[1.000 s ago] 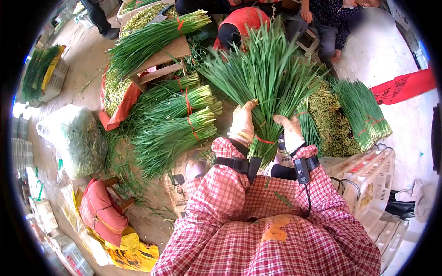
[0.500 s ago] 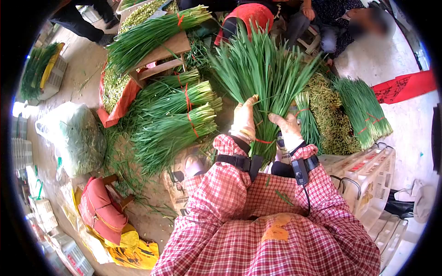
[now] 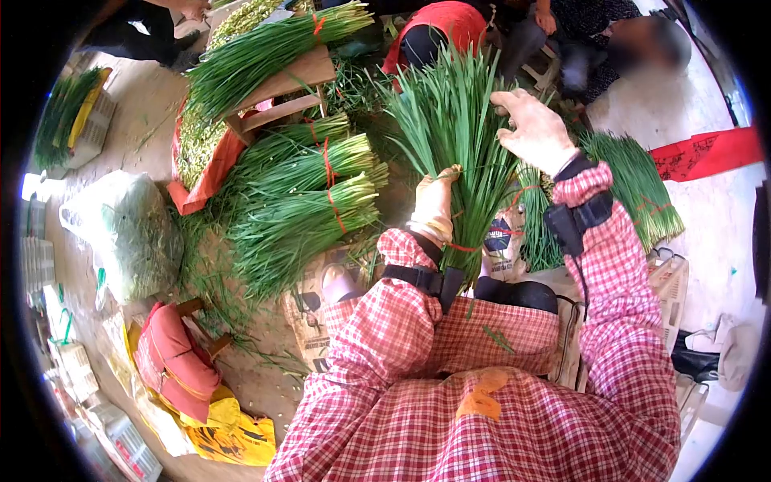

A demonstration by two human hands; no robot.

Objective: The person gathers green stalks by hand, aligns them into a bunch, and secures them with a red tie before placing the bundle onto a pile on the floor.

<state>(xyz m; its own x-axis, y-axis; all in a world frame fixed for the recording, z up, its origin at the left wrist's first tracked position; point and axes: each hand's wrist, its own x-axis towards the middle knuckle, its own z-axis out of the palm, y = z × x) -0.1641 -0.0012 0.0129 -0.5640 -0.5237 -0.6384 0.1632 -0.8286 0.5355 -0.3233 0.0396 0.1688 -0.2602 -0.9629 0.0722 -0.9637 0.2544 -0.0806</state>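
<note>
"What's the biggest thing here?"

"The checked clothes, down at six o'clock. Next comes a pile of tied bunches on the ground, near ten o'clock, then a puffy plastic bag out at nine."

"Where's the green bunch?"

"Up at one o'clock, leaves fanned out on top, stems pointing down."

"And the hands?"

"The right hand, at two o'clock, isn't gripping. Its fingers are apart and a bit bent, close beside the leaves. I can't tell if they touch. The left hand, between one and two, curls round the bunch and holds it."

"What's the littlest thing?"

"The red band, close to the middle, toward three o'clock. It goes round the stems, below the left hand."

"How do you hold it well?"

"Snug, I think, but not squashy, or the leaves may bruise. Keep the stems straight so the band sits flat. A soft touch is best for the right hand, because thin leaves probably bend easily."
</note>
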